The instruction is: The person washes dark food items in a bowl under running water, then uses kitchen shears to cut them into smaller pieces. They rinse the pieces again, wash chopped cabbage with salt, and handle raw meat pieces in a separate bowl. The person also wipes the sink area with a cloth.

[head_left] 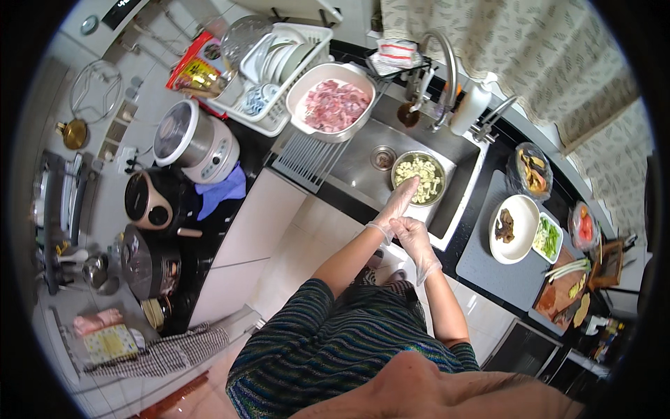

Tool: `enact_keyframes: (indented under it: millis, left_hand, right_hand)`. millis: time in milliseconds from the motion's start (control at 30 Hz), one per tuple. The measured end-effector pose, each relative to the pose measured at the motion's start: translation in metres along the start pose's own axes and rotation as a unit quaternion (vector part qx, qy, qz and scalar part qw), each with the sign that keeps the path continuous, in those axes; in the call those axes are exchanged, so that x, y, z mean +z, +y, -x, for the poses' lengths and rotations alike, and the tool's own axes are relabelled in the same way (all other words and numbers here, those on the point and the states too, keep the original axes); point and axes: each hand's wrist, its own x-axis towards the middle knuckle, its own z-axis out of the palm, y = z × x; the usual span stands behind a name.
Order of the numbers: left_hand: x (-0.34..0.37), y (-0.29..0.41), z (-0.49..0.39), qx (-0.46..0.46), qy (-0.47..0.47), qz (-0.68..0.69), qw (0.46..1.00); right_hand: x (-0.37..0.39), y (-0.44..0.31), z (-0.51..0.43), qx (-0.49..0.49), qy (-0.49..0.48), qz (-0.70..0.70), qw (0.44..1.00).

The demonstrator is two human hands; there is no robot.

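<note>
Clear disposable gloves cover both hands. My left hand (400,201) reaches forward with its fingers extended and holds nothing; its fingertips overlap the near rim of a round metal bowl (443,183) in this view. Whether they touch it I cannot tell. Pale yellow food pieces (416,172) lie in liquid in that bowl, which sits in the stainless steel sink (361,157). At my left wrist, my right hand (414,236) pinches the loose cuff of the left glove (384,230).
Raw cut meat (335,105) fills a white basin (299,124) beside a roll-up drying rack (309,160). A tap (451,68) arches over the sink. To the right, a grey board (487,277) carries a white bowl (515,207) and a tray of chopped greens (548,236).
</note>
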Motion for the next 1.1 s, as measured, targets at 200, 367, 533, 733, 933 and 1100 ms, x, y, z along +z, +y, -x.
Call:
enact_keyframes:
  millis: [200,367,533,733,933,1100]
  left_hand:
    - [-0.032,0.002,0.015,0.049,-0.014,0.041,0.998]
    - [-0.123,-0.003,0.027,0.206,0.219,-0.249,0.921]
    - [-0.289,-0.004,0.054,0.161,0.385,-0.466,0.78]
    - [-0.425,0.007,0.104,-0.029,0.506,-0.68,0.53]
    - [-0.508,0.01,0.105,-0.09,0.409,-0.64,0.645]
    - [-0.49,0.04,0.097,0.004,0.361,-0.5,0.788]
  right_hand:
    - [0.012,-0.015,0.007,-0.076,-0.127,0.148,0.978]
    - [0.018,-0.017,-0.005,-0.059,-0.237,-0.021,0.97]
    - [0.011,0.016,-0.011,-0.181,0.03,0.263,0.947]
    - [0.031,0.054,-0.021,0.016,0.084,0.029,0.996]
    - [0.096,0.047,-0.043,0.027,0.074,-0.099,0.992]
    - [0.128,0.016,-0.057,0.052,0.015,-0.123,0.991]
